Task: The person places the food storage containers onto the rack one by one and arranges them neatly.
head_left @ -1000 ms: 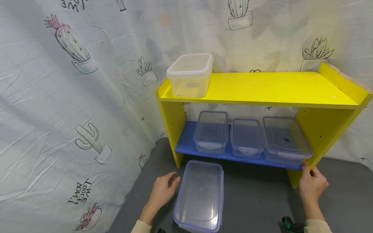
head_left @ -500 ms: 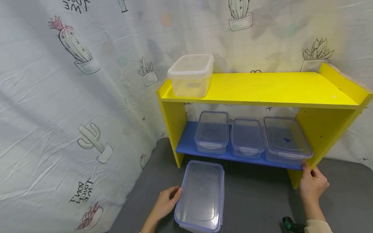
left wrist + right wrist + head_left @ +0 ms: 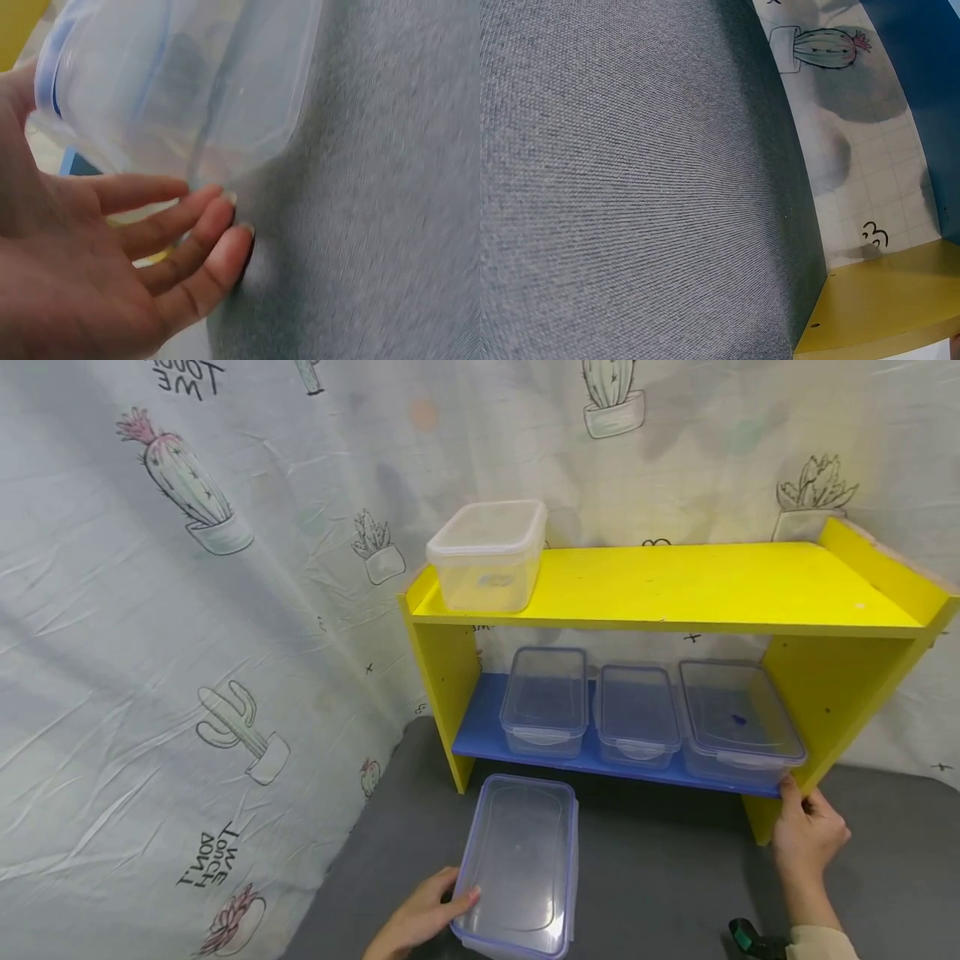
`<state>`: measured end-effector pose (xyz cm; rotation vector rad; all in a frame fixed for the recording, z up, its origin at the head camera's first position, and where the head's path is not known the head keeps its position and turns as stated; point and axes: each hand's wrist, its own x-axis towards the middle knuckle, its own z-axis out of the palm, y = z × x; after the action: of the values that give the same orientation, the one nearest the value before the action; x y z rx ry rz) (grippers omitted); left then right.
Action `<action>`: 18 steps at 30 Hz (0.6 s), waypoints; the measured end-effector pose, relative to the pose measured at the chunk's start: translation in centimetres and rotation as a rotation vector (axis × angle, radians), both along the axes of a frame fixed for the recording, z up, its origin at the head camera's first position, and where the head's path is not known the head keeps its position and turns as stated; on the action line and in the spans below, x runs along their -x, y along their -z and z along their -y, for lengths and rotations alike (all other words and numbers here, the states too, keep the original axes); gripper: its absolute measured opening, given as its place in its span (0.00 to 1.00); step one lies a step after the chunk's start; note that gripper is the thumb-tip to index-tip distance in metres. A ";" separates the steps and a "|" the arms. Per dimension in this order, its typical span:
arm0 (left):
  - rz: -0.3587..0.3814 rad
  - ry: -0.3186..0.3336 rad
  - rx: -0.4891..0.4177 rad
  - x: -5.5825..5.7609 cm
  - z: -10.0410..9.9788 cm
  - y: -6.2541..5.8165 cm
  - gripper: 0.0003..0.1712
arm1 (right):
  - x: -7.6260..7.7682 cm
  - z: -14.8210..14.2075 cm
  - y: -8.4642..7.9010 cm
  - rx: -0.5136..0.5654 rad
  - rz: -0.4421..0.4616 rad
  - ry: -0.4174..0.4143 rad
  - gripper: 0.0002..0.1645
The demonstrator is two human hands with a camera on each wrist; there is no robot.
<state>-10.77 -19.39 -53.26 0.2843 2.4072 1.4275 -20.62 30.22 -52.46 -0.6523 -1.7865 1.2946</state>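
Observation:
My left hand (image 3: 423,914) is at the left side of a clear food container (image 3: 517,860) with a blue-rimmed lid, on the grey surface. Its thumb lies over the lid's edge. In the left wrist view the other fingers (image 3: 202,255) are loosely extended, tips beside the container's lower edge. My right hand (image 3: 810,835) grips the lower front edge of the yellow side panel (image 3: 836,710), thumb by the blue shelf's corner. The shelf unit's blue lower board (image 3: 480,727) bears three similar containers. The right hand is not visible in the right wrist view.
On the yellow top board (image 3: 697,585) stands a clear, white-lidded tub (image 3: 487,560) at the left end. A cactus-print cloth (image 3: 300,610) hangs behind and to the left. A dark device (image 3: 753,939) with a green patch is by the right wrist.
My left hand has moved down along the container's left side, and its thumb has come onto the lid. The right hand keeps its hold on the shelf; the containers have not visibly moved.

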 end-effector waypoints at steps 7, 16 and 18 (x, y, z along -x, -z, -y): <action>-0.039 -0.058 0.076 -0.9 -1.1 -0.2 0.25 | 0.0 -0.1 0.0 -0.001 0.001 -0.006 0.16; -0.080 -0.201 0.014 -1.7 -2.3 0.5 0.23 | 0.0 -0.2 0.1 -0.014 -0.014 0.006 0.19; -0.107 -0.236 0.010 -2.0 -2.7 0.4 0.23 | 0.0 -0.1 0.1 -0.004 -0.007 0.004 0.16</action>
<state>-8.81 -16.73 -53.70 0.0770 2.6056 1.5336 -20.66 30.34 -52.57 -0.6477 -1.7811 1.2890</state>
